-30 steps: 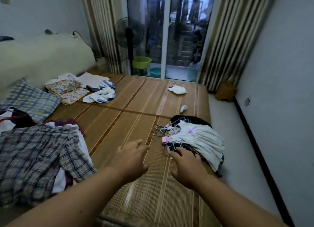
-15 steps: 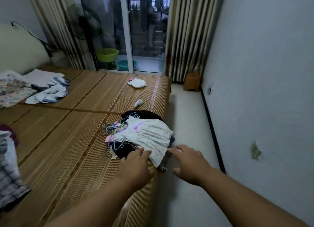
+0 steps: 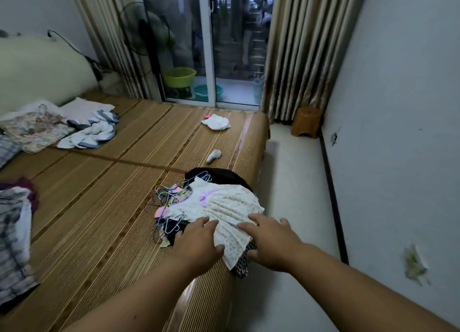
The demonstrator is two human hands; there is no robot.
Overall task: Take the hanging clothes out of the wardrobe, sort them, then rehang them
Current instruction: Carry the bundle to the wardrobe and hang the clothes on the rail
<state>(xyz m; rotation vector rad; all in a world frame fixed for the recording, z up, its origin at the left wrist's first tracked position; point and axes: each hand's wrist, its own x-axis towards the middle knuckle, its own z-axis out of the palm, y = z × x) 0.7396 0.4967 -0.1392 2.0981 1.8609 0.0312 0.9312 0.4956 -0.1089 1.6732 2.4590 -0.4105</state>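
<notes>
A pile of small clothes on hangers lies at the right edge of the bed's bamboo mat point(image 3: 104, 207). On top is a white dotted child's dress point(image 3: 224, 207) with a purple bow, over dark garments point(image 3: 214, 176). Blue and pink hangers point(image 3: 169, 197) stick out to the left of the pile. My left hand point(image 3: 196, 244) rests flat on the near left side of the pile, fingers apart. My right hand point(image 3: 271, 239) lies spread on the dress's near right edge. Neither hand has closed on anything.
A plaid shirt pile point(image 3: 12, 239) lies at the left edge, folded clothes point(image 3: 62, 125) at the back left. A white cloth point(image 3: 216, 122) and a small white object point(image 3: 213, 156) lie farther up the mat. A floor strip, a brown stool point(image 3: 306, 121), a fan point(image 3: 144, 30) and a glass door stand beyond.
My view has swung right toward the hanger pile. Both hands moved forward from the bare mat onto the white dress and now rest on the pile.
</notes>
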